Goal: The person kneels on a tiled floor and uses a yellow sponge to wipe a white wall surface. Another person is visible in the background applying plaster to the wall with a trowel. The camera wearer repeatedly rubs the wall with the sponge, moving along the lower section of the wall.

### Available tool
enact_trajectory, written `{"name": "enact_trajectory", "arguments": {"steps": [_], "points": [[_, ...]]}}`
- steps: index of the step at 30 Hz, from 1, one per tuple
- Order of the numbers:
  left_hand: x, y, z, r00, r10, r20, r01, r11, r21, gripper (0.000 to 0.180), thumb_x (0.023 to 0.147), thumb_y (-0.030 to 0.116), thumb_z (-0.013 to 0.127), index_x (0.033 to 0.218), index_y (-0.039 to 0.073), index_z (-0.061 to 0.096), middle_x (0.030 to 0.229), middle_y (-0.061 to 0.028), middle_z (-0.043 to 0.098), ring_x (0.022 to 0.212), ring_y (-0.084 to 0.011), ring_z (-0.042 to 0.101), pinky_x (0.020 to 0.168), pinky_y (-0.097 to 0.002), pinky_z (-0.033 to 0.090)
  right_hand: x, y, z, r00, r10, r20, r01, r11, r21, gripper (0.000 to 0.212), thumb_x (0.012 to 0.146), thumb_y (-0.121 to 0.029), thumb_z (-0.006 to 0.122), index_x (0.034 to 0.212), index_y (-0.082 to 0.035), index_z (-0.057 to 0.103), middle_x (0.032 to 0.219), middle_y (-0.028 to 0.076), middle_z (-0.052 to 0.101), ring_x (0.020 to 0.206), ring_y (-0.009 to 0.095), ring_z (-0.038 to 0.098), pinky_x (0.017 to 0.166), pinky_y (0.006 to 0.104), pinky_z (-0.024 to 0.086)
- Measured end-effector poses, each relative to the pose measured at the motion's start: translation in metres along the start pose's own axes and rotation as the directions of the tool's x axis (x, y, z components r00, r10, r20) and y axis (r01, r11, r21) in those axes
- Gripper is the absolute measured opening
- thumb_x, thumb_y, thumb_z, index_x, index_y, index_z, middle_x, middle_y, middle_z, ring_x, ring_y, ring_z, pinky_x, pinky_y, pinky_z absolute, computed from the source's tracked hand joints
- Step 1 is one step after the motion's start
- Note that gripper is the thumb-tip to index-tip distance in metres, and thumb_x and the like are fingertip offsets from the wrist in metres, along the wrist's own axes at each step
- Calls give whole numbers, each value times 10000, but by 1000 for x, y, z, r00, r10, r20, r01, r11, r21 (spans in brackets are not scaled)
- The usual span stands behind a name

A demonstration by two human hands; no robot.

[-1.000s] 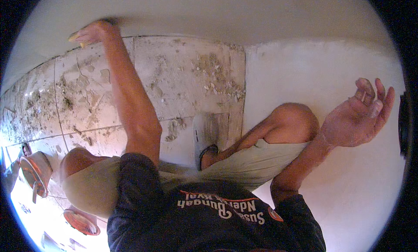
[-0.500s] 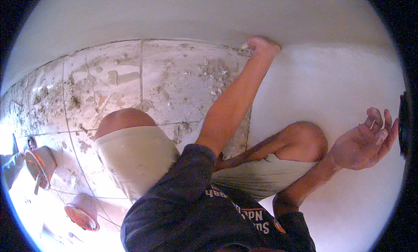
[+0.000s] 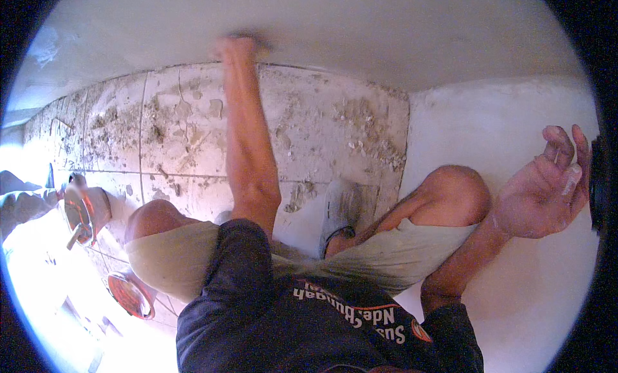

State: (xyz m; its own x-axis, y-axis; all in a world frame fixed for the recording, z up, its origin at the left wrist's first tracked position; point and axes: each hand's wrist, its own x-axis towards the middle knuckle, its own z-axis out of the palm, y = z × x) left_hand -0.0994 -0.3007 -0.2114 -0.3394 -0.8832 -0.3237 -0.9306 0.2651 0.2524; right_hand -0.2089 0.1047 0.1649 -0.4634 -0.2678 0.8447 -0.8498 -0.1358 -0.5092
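Note:
My left hand [image 3: 237, 48] is pressed low against the grey wall [image 3: 360, 31], just above where it meets the tiled floor. Its fingers are closed and blurred, and whatever they hold is hidden between hand and wall. My right hand [image 3: 534, 196] is raised at the far right, palm turned up, before the white side wall [image 3: 470, 122]. The fingers of this hand are apart and loosely bent, with pale residue on them and nothing held.
Dirty floor tiles [image 3: 296, 128] with crumbs and dried smears run along the wall. At left stand a bucket [image 3: 96, 209] with a tool handle sticking out and another reddish bucket [image 3: 132, 296]. Another person's sleeve [image 3: 26, 199] shows beside them. My bent knees [image 3: 457, 192] flank the floor.
My left hand has swept left along the wall, away from the corner. My right hand has risen slightly, still apart from everything. The view has shifted, showing more of the corner and my foot.

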Motion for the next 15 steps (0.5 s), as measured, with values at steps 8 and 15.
{"name": "enact_trajectory", "arguments": {"steps": [8, 15], "points": [[26, 3, 19, 925, -333, -186, 340, 940, 8, 682, 992, 540, 454, 1524, 113, 443, 1619, -109, 352, 1499, -379, 280, 1191, -629, 191, 4, 9, -24, 999, -35, -12, 35, 999, -24, 489, 1035, -171, 461, 1403, 147, 417, 1270, 355, 567, 960, 412, 643, 907, 508, 495], [-106, 232, 112, 961, 110, 253, -124, 991, 41, 690, 991, 554, 436, 1530, 124, 435, 1619, -104, 355, 1497, -371, 288, 1190, -620, 198, 1, 14, -37, 1000, -13, -21, 13, 1000, -7, 480, 1030, -182, 471, 1394, 129, 436, 1276, 342, 571, 962, 399, 647, 915, 483, 503]]}}
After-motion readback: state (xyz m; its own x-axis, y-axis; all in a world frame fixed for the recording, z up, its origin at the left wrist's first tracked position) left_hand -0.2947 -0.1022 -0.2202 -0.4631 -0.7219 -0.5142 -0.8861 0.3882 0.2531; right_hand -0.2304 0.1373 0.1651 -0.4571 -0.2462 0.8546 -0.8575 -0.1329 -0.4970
